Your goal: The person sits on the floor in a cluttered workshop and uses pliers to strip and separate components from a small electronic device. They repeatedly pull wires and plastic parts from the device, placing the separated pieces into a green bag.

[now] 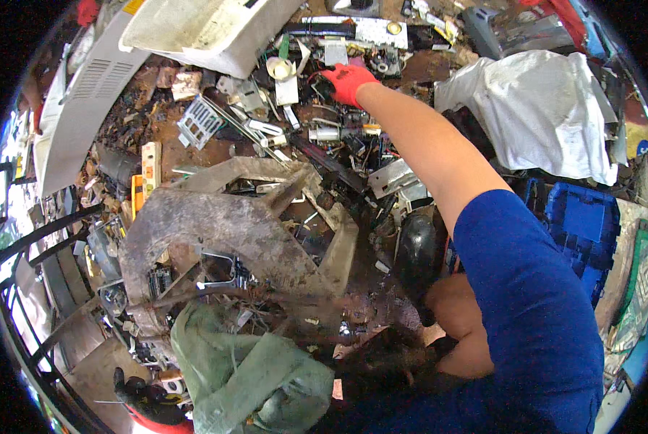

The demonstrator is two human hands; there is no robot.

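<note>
My right hand (347, 83), in a red glove, reaches far forward into a heap of small scrap parts. Its fingers curl down over dark bits there; what they grip is too small to name. Beside it lie a round cream-coloured piece (280, 69) and a white rectangular plate (286, 91). At the lower left is my left hand (152, 403), in a glove with a dark palm and red back. Its fingers look bent, and a thin rod juts out beside them; what it holds is unclear. A green sack (244, 369) partly covers that arm.
A large dirty grey frame (215, 217) with openings stands between my hands. A white tub (215, 32) sits at the far left, a white sack (530, 112) at the right. Nearer are a blue plastic crate (583, 224) and black metal bars (38, 249) along the left.
</note>
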